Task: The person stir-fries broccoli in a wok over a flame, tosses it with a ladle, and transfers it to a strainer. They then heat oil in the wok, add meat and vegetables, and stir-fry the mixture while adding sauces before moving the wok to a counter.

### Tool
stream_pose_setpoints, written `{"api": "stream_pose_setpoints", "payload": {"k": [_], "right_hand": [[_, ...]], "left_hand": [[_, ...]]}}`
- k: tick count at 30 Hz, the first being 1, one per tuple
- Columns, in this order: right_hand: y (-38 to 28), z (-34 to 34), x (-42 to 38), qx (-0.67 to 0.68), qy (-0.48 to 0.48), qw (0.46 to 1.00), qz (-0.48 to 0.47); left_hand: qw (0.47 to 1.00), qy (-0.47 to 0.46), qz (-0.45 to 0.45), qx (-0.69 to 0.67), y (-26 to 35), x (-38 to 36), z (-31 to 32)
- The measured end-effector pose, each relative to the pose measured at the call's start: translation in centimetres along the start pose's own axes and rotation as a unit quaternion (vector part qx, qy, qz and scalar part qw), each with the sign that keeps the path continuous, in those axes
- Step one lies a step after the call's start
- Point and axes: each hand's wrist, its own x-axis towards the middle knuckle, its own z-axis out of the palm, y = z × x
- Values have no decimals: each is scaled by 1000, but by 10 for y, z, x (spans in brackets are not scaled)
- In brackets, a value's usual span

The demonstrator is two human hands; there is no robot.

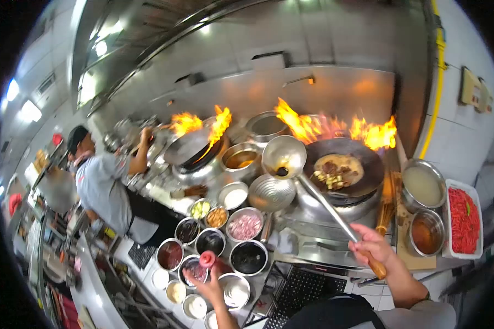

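Observation:
My right hand (pixel 372 244) is closed round the wooden end of a long-handled metal ladle (pixel 326 202). The ladle's wide bowl, with a little dark liquid in it, hangs left of a black wok (pixel 318 153). Brown and pale food pieces (pixel 335 174) lie in liquid inside that wok, and flames rise behind it. Low among the ingredient bowls, my left hand (pixel 205 286) has its fingers spread, close beside a red-topped bottle (pixel 207 259). Whether the fingers touch the bottle is hard to tell. Beneath them is a metal bowl of reddish contents (pixel 187 265).
A co-worker (pixel 107 186) stands left at a second flaming wok (pixel 187 148). Metal bowls of pink meat (pixel 245 225), dark sauce (pixel 248 257) and other ingredients crowd the counter. At right are a pot of cloudy liquid (pixel 424 186) and a white tub of red food (pixel 464 219).

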Motion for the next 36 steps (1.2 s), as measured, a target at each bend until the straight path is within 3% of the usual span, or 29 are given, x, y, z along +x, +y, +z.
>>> {"api": "stream_pose_setpoints", "payload": {"k": [2, 5, 9, 12, 13, 14, 15, 16, 19, 20, 23, 24, 27, 30, 33, 36], "right_hand": [[-24, -18, 9, -182, 86, 979, -16], [-48, -50, 28, -378, 194, 905, -4], [-70, -116, 73, -444, 196, 869, 94], [-79, -131, 88, -511, 255, 820, 30], [-73, -141, 89, -581, 259, 771, 14], [-62, -155, 90, -648, 261, 716, -3], [-66, -150, 90, -709, 261, 655, -21], [-82, -150, 83, -604, 234, 759, 68], [-112, -139, 62, -402, 242, 873, 137], [-90, -160, 66, -530, 265, 805, 30], [-89, -160, 76, -655, 315, 685, 46], [-86, -167, 81, -654, 313, 688, 33], [-111, -162, 85, -434, 262, 856, 104], [-135, -165, 79, -414, 211, 877, 126], [-110, -194, 97, -601, 160, 782, -36], [-119, -187, 90, -660, 101, 744, -15]], "left_hand": [[1000, 3, 9, -18, 12, -14, -4], [999, 4, 33, -19, 23, -39, 4], [983, -115, 104, -100, 78, -60, 42], [975, -195, 94, -54, 90, -74, 79], [964, -244, 95, -41, 104, -76, 94], [954, -245, 169, 9, 132, -81, 107], [938, -313, 147, -27, 136, -81, 125], [919, -339, 200, -25, 143, -85, 138], [870, -400, 287, -4, 193, -95, 194], [859, -407, 310, -1, 206, -98, 216], [833, -407, 373, -27, 220, -115, 295], [826, -401, 393, -42, 218, -118, 316], [805, -456, 379, 27, 206, -129, 345], [812, -423, 400, -36, 224, -133, 332], [823, -414, 388, 16, 226, -127, 333], [821, -412, 396, -3, 212, -121, 345]]}}
